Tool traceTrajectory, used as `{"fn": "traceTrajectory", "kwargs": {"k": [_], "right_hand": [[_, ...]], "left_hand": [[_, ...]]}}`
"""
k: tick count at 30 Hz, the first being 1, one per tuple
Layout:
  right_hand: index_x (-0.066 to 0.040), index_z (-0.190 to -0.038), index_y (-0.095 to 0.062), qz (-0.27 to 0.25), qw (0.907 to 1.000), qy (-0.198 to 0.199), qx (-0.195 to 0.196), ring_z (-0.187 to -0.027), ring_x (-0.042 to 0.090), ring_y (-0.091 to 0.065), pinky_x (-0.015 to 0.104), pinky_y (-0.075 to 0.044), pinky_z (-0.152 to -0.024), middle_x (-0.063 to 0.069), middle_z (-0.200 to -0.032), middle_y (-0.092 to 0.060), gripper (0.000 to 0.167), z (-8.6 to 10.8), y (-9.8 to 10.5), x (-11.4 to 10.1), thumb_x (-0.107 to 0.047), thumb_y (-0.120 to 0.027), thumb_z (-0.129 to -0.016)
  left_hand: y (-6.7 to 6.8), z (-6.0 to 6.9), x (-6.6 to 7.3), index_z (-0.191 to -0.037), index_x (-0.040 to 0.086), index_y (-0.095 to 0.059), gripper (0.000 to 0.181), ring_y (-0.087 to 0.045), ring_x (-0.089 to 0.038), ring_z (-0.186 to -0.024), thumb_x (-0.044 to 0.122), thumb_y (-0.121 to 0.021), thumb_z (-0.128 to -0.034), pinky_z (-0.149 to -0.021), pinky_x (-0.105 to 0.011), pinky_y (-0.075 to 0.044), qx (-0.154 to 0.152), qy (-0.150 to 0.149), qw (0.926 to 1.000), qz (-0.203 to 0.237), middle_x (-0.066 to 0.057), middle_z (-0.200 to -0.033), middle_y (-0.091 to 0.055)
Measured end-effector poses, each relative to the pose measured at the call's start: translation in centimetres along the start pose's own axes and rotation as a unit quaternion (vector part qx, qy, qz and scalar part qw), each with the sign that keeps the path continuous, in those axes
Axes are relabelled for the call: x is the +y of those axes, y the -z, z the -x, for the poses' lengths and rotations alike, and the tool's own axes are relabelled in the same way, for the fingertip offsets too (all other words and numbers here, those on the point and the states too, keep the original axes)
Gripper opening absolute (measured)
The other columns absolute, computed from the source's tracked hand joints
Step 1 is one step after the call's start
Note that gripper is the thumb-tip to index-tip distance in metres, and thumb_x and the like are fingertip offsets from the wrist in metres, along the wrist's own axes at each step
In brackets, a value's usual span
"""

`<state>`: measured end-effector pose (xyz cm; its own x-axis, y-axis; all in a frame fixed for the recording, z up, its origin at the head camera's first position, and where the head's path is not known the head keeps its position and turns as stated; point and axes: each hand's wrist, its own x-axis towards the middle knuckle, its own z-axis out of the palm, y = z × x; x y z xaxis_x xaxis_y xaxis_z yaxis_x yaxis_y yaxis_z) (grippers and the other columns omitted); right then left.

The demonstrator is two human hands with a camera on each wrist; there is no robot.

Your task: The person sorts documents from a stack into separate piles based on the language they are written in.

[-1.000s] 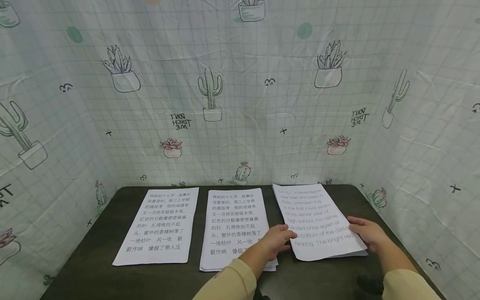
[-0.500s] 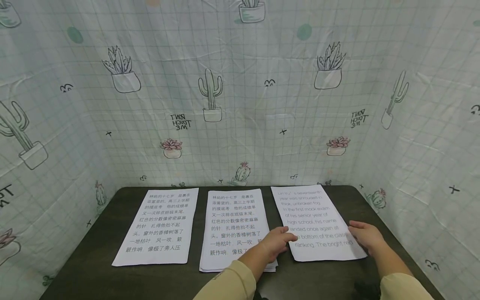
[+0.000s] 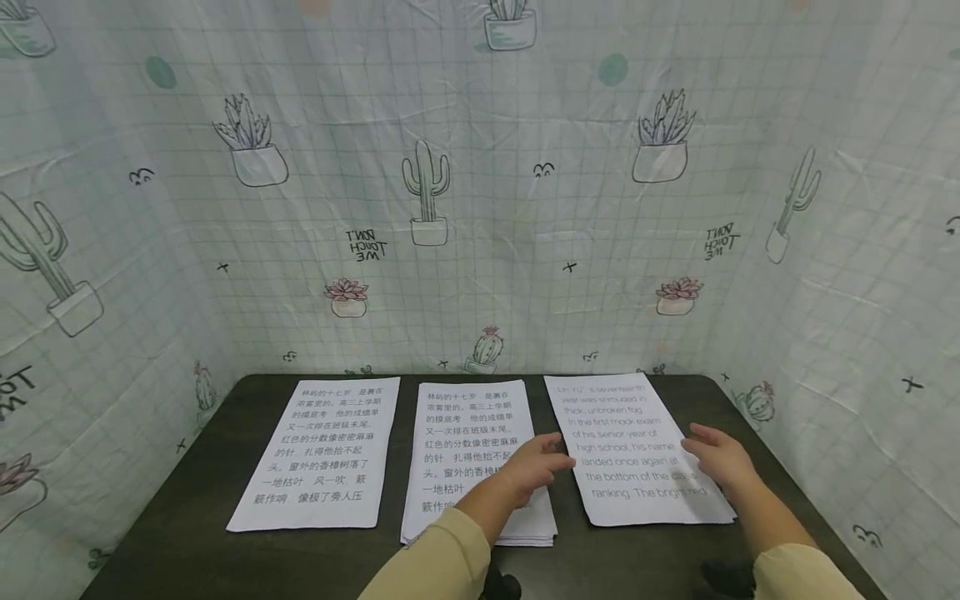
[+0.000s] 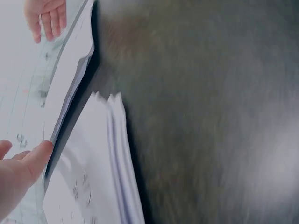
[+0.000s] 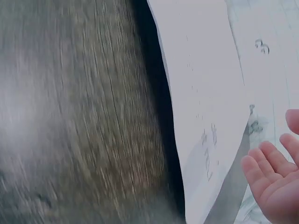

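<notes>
A stack of white sheets with English print [image 3: 617,442] lies at the right of the table. My left hand [image 3: 525,473], its fingers extended, is over the right part of the middle stack of Chinese-printed sheets [image 3: 459,450]; its fingertips point at the English stack's left edge. On the other side, my right hand [image 3: 722,458] hovers by that stack's right edge, fingers loosely extended and nothing held. In the right wrist view the right hand [image 5: 275,179] shows its palm, apart from the paper. The left wrist view shows part of the left hand [image 4: 21,172].
A further set of Chinese-printed paper [image 3: 318,454] lies at the left of the dark table [image 3: 187,567]. Behind and at both sides hangs a pale cloth [image 3: 487,208] with printed cacti. Dark objects [image 3: 727,577] sit low in view near the sleeves.
Both hands have come off the English stack; the left has drawn back to the left, the right has risen slightly. The lower sheet that stuck out at the stack's bottom right is now lined up.
</notes>
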<state>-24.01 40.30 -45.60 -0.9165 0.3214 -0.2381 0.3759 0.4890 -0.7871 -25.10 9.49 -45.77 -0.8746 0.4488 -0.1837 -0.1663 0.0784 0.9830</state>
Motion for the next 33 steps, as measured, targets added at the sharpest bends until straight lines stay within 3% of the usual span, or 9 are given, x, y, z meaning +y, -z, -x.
{"fn": "traceTrajectory", "kwargs": {"k": [7, 16, 26, 33], "right_hand": [[0.007, -0.153, -0.013, -0.007, 0.9985, 0.037, -0.039, -0.139, 0.052, -0.03, 0.057, -0.037, -0.111, 0.038, -0.152, -0.022, 0.07, 0.9, -1.9, -2.3, -0.028, -0.045, -0.101], [0.005, -0.153, -0.019, -0.007, 0.995, 0.068, -0.073, -0.137, 0.049, -0.036, 0.055, -0.042, -0.109, 0.037, -0.151, -0.029, 0.067, 1.5, -5.0, -5.0, -0.028, -0.047, -0.101], [0.003, -0.151, -0.027, -0.011, 0.9882, 0.107, -0.109, -0.133, 0.046, -0.045, 0.05, -0.048, -0.104, 0.035, -0.148, -0.036, 0.062, 1.9, -8.9, -7.4, -0.024, -0.05, -0.101], [0.004, -0.15, -0.03, -0.037, 0.9827, 0.13, -0.127, -0.132, 0.046, -0.047, 0.05, -0.049, -0.103, 0.036, -0.147, -0.038, 0.058, 2.3, -11.1, -8.8, -0.019, -0.05, -0.101]], "left_hand": [[3.6, 0.2, 0.1, -0.147, 0.0, -0.04, 0.067, -0.041, -0.043, -0.138, 0.016, -0.065, -0.0868, -0.108, -0.05, -0.045, 0.032, 0.007, 0.9994, -0.01, -0.027, -0.153, -0.035], [9.1, 1.2, 0.1, -0.15, 0.004, -0.035, 0.07, -0.04, -0.043, -0.138, 0.02, -0.064, -0.0881, -0.11, -0.049, -0.043, 0.07, 0.015, 0.9974, -0.01, -0.024, -0.157, -0.03], [15.1, 3.0, 0.3, -0.153, 0.003, -0.027, 0.071, -0.03, -0.043, -0.144, 0.019, -0.06, -0.0921, -0.114, -0.05, -0.038, 0.107, 0.0, 0.9942, -0.006, -0.025, -0.159, -0.023], [18.0, 4.4, 0.6, -0.153, 0.0, -0.026, 0.07, -0.028, -0.043, -0.145, 0.017, -0.059, -0.093, -0.115, -0.052, -0.036, 0.136, -0.006, 0.9905, -0.018, -0.027, -0.159, -0.023]]}}
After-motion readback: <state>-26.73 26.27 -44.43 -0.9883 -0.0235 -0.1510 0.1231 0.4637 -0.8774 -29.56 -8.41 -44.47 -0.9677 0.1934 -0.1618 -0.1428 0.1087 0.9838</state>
